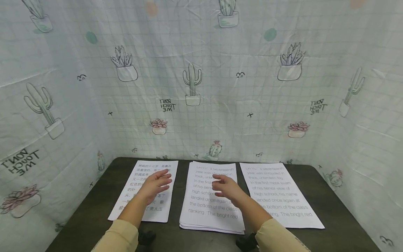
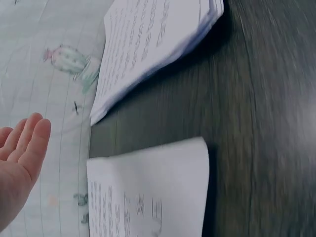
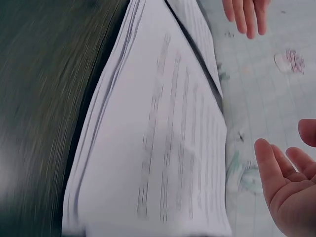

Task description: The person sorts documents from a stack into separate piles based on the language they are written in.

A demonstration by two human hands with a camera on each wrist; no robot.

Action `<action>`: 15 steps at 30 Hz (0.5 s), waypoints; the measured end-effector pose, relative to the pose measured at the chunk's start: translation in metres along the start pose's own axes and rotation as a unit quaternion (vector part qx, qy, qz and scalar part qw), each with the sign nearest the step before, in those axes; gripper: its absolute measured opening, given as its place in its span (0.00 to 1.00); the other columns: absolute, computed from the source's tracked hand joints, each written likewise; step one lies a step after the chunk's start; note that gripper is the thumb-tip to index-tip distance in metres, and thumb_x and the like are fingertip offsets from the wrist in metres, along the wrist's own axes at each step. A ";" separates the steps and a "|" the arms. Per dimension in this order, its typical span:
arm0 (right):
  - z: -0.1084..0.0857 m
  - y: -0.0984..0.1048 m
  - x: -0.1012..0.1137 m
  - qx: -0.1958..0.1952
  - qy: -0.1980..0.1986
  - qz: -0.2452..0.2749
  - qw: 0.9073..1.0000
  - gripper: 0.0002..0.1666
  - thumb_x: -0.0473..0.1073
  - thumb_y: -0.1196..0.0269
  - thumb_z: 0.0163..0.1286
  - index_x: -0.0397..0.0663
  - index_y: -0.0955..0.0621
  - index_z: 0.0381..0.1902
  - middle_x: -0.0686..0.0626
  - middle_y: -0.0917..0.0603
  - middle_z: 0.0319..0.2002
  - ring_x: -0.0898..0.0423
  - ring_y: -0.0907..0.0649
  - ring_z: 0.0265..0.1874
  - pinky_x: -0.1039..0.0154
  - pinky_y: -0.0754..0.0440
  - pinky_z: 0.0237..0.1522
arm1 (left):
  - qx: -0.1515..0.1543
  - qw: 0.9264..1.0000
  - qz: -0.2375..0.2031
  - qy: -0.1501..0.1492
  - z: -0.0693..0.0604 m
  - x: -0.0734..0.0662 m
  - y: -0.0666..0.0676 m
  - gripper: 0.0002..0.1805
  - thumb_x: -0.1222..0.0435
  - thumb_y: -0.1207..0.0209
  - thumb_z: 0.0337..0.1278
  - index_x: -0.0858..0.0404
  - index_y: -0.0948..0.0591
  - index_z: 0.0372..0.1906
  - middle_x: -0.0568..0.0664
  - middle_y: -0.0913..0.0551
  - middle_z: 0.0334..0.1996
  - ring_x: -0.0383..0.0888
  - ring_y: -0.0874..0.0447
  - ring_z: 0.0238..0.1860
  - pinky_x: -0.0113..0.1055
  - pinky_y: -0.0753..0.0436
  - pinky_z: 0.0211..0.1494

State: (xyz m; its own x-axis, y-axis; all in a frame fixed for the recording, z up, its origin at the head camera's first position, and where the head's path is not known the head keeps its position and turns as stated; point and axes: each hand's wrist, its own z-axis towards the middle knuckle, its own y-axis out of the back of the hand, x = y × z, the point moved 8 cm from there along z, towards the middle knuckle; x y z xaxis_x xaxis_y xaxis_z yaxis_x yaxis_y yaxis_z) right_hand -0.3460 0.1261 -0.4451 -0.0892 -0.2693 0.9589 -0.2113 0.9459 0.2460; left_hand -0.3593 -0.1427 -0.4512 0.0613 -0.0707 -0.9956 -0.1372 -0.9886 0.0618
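My left hand [image 1: 154, 187] hovers over a sheet printed with Chinese characters [image 1: 160, 210], its fingers loosely extended and holding nothing. Above a stack of paper with English print [image 1: 204, 220] in the middle is my right hand [image 1: 229, 188], also holding nothing, fingers slightly bent and apart. In the left wrist view, the left hand [image 2: 19, 168] shows straight fingers well off the paper. The right wrist view shows the right hand [image 3: 294, 192] with relaxed fingers, and the middle stack [image 3: 128, 148] beside it. Both hands cover some of the printed lines.
Another English printed sheet [image 1: 277, 192] lies right of the stack. All the papers rest on a dark wood-grain table [image 1: 340, 217]. A pale curtain with cactus drawings [image 1: 217, 84] encloses the back and sides. Small black objects [image 1: 146, 238] sit by both wrists.
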 end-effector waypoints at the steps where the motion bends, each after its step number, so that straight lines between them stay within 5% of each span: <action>1: -0.001 0.008 -0.003 -0.006 -0.002 -0.004 1.000 0.30 0.38 0.43 0.70 0.33 0.32 0.68 0.29 0.24 0.59 0.35 0.20 0.57 0.51 0.14 0.51 | 0.001 1.000 -0.001 0.001 0.001 0.000 -0.005 0.31 0.69 0.46 0.66 0.72 0.38 0.71 0.69 0.33 0.69 0.62 0.29 0.67 0.48 0.22 0.65; 8: -0.014 0.050 -0.017 -0.026 -0.006 -0.021 0.999 0.31 0.39 0.48 0.73 0.29 0.37 0.70 0.26 0.29 0.63 0.33 0.23 0.60 0.49 0.16 0.55 | 0.024 0.999 -0.011 0.018 0.006 0.001 -0.037 0.31 0.71 0.45 0.63 0.73 0.37 0.70 0.71 0.32 0.67 0.63 0.28 0.66 0.49 0.21 0.64; 15: -0.024 0.071 -0.041 -0.050 -0.045 -0.028 0.997 0.31 0.39 0.48 0.73 0.30 0.37 0.70 0.27 0.31 0.66 0.34 0.23 0.61 0.49 0.17 0.56 | 0.020 0.998 0.010 0.056 0.007 0.020 -0.050 0.29 0.71 0.47 0.65 0.77 0.37 0.69 0.72 0.31 0.66 0.63 0.27 0.65 0.49 0.20 0.62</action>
State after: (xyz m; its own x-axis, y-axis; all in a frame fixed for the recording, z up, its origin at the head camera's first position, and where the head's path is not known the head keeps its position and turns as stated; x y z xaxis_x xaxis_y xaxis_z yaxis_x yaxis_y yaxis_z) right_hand -0.3338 0.2089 -0.4640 -0.1677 -0.3325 0.9281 -0.1213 0.9412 0.3153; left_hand -0.3583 -0.0933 -0.4751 0.1681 -0.1061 -0.9800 -0.1782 -0.9811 0.0757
